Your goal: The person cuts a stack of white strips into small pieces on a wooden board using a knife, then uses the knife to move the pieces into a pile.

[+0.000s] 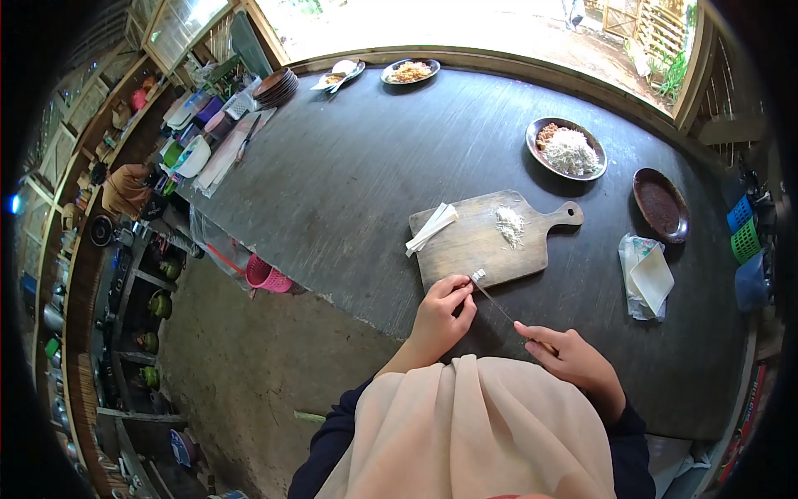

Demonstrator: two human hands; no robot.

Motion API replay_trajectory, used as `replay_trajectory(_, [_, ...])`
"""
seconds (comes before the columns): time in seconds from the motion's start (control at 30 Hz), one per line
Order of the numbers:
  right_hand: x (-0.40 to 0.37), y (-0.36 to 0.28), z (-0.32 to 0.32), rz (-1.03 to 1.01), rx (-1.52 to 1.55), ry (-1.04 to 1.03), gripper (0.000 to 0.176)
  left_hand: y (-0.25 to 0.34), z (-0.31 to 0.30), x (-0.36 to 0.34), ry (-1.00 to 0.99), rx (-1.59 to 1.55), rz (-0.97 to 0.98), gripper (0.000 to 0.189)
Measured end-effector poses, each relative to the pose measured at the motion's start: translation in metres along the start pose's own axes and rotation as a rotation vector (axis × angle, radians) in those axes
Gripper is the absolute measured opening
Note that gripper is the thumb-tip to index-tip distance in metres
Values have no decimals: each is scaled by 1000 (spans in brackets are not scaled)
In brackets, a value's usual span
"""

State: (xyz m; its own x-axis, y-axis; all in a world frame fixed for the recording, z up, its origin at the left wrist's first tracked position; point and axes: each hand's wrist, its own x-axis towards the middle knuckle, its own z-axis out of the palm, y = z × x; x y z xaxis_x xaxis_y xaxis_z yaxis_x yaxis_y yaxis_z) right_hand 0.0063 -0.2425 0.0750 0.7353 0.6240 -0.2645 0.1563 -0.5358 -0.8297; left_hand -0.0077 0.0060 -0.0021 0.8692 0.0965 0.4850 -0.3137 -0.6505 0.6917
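My right hand (565,353) is closed round the handle of a knife (496,305), whose thin blade points up and left. The blade's tip meets a small white piece (478,274) at the near edge of the wooden cutting board (465,249). Beside that piece, my left hand (445,312) has its fingertips pinched together; what they hold, if anything, is too small to make out. White strips (432,229) lie on the board's left side, and a small heap of white shreds (509,226) rests right of its middle.
Beyond the board stands a plate of white shreds and brown food (568,151). An empty brown dish (661,205) and a packet with white sheets (647,276) are at right. Two food plates, stacked brown plates (276,87) and containers line the far side. A person (129,191) is at far left.
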Motion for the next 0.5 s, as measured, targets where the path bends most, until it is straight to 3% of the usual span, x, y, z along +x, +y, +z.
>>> replay_trajectory(0.5, [7, -1, 7, -8, 4, 23, 38, 0, 0, -3, 19, 42, 33, 17])
